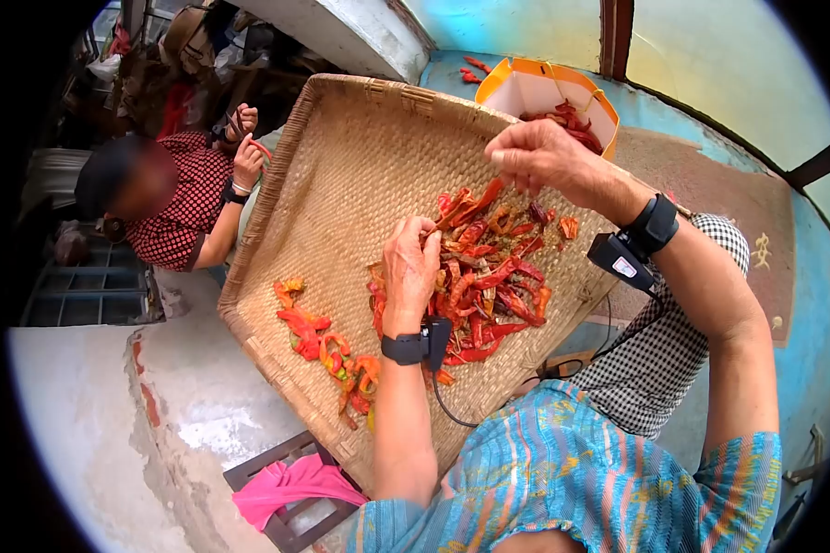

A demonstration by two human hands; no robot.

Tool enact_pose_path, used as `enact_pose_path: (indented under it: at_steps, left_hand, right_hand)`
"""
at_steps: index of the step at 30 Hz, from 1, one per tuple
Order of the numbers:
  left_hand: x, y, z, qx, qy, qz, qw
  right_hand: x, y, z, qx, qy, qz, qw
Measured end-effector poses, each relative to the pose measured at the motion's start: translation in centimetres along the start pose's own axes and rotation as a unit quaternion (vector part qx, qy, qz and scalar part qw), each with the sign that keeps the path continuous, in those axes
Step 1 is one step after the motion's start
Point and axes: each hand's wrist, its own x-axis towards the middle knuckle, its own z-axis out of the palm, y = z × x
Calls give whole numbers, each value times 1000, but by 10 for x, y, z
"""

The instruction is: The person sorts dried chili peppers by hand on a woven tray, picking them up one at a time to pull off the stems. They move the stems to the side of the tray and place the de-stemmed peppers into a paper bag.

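Observation:
Above the woven bamboo tray (341,157), my left hand (409,272) is closed with its fingertips pinching a dried red chili pepper (454,214). My right hand (549,161) is raised over the tray's far right part, its thumb and fingers pressed together. Whatever they hold, if anything, is too small to make out. Beneath both hands lies a pile of dried red chili peppers (489,286), wrinkled and partly orange. A smaller group of brighter red, orange and green pepper pieces (327,355) rests on the tray's left side.
Beyond the tray stands an orange-edged white bag (503,88) with dried peppers inside. A co-worker (180,184) at the left holds scissors and a red pepper. A pink cloth (295,488) drapes over a dark wooden stool (295,535). A brown mat (710,194) lies at right.

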Motion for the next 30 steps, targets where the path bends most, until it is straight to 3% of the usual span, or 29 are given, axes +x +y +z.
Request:
enact_pose_path:
  at_steps: [3,5,6,11,13,15,16,17,19,20,21,23,24,26,27,29,30]
  left_hand:
    - [-5,22,-1,-71,11,-16,997]
    - [-8,34,-3,-96,17,-25,995]
    - [-9,38,-1,-115,14,-30,993]
    - [-12,53,3,-113,18,-7,993]
    - [-11,45,8,-134,1,-17,991]
    - [-4,40,10,-186,72,-40,979]
    - [1,45,-3,-146,26,-93,985]
    - [5,38,-2,-146,25,-93,985]
    - [15,14,12,-6,45,-16,999]
    - [20,3,20,78,65,59,993]
    - [22,2,24,78,65,59,993]
    - [24,3,34,107,46,62,991]
    - [25,8,34,87,7,31,996]
    - [24,11,32,64,-5,33,997]
    - [23,13,31,42,-15,34,998]
    - [18,20,23,27,-13,21,999]
    - [15,25,18,13,-11,7,1000]
  right_hand:
    - [-7,-4,10,-80,-53,4,995]
    - [-1,14,13,-207,-71,-191,957]
    - [-7,3,16,-234,-86,-111,962]
    - [-12,1,28,-189,-117,-187,957]
    - [-11,-1,24,-258,-66,-209,941]
    - [-9,-10,13,-241,-15,-185,953]
    - [-8,-15,6,-222,33,-184,957]
    - [-6,-18,0,-203,81,-183,959]
    - [3,-17,-18,-256,194,-281,904]
    - [6,-19,-26,-242,218,-266,907]
    - [11,-19,-34,-304,265,-288,869]
    - [13,-16,-47,-458,308,-203,809]
    - [14,-13,-46,-459,308,-203,808]
    - [17,-3,-41,-566,303,-222,734]
    - [16,-4,-35,-566,303,-221,734]
    - [11,-10,-13,-565,68,-177,803]
    - [5,-7,-2,-549,46,-204,809]
